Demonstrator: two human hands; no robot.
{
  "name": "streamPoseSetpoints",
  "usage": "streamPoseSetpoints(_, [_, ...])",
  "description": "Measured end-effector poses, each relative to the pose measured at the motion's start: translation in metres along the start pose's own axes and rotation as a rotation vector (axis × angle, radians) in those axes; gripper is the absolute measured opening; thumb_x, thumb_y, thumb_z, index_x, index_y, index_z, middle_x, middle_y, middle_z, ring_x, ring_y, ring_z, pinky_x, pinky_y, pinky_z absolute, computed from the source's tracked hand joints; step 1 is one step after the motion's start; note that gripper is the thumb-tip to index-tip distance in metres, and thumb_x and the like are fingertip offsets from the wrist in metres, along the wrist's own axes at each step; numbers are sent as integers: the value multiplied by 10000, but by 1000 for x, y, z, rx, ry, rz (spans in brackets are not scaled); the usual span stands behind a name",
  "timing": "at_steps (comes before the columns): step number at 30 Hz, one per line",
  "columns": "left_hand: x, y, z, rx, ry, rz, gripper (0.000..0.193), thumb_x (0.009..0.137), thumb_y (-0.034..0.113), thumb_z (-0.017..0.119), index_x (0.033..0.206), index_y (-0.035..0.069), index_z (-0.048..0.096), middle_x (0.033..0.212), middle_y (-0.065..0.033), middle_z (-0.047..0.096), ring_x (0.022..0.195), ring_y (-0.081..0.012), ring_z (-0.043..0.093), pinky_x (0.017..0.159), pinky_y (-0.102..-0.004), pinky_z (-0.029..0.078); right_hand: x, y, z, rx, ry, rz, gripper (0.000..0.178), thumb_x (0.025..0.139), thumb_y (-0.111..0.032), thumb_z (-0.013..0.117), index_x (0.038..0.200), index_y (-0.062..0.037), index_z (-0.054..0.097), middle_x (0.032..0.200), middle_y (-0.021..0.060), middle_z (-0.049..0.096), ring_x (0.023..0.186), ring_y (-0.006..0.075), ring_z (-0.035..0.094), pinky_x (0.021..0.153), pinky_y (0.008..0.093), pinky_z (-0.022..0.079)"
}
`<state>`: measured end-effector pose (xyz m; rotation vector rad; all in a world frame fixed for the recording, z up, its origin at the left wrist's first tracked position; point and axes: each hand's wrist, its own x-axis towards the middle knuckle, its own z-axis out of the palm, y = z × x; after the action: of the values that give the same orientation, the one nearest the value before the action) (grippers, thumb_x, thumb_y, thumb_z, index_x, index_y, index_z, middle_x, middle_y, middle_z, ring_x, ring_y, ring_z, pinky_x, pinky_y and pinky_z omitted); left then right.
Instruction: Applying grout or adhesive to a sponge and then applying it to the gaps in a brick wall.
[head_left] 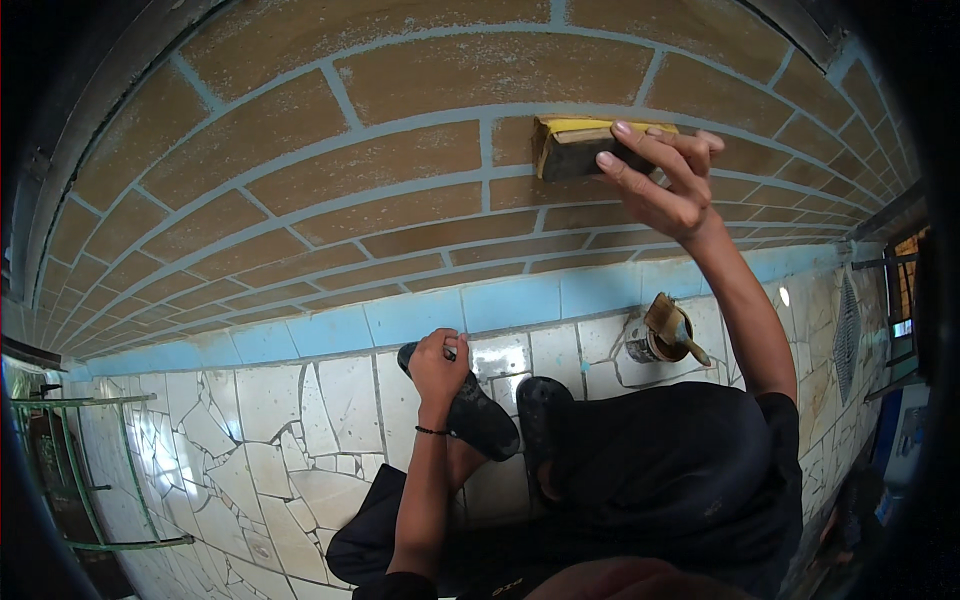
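Observation:
My right hand (665, 185) grips a rectangular block (585, 155) with a dark back and a yellow, foam-like layer along its edge. The block lies against the brick-patterned wall (490, 75), its yellow layer toward the wall. Down by my black shoe (485, 420), near the foot of the wall, my left hand (438, 365) is closed with its fingers curled. Whatever it may hold is hidden. A dark bracelet circles that wrist. Below my right forearm stands a small container (650, 348) with a paintbrush (690, 343) laid across its top.
Brown bricks with light blue joints cover the wall, above a light blue strip (510, 297) at its base. The floor (340, 400) is irregular pale stone tile. A green metal frame (100, 540) stands at the far left. A doorway or window (905, 285) opens at the right.

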<state>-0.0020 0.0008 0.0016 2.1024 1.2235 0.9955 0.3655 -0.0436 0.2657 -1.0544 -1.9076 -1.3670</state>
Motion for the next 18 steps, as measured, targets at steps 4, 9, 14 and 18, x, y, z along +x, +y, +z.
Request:
streamPoseSetpoints(4, [-1,1,0,5,-20,-23,118,893,170,824,886,82,745,749,-56,734,666,-249,675,618,-385,537,3,5,-4,-19,-38,-47,392,794,-298,911,1181,-320,853,1378,-72,759,1029,148,600,902,352,325])
streamPoseSetpoints(9, [0,1,0,13,-38,-34,124,893,170,826,879,79,743,741,-55,732,665,-246,673,618,-386,537,-1,-1,1,-28,12,-27,351,808,-306,908,1155,-322,856,1367,-81,763,1025,143,594,910,354,318])
streamPoseSetpoints(14, [0,0,0,-5,-31,-25,117,891,161,825,880,76,746,736,-59,731,664,-247,678,616,-381,541,-1,2,1,-33,-3,-37,326,823,-295,904,1144,-329,859,1361,-77,766,1043,152,601,912,354,318])
streamPoseSetpoints(18, [0,0,-1,3,-21,-5,112,890,156,823,880,76,745,736,-56,732,664,-247,682,617,-377,543,0,-4,2,-6,9,37,338,816,-282,906,1147,-331,858,1363,-76,766,1057,155,606,910,355,319])
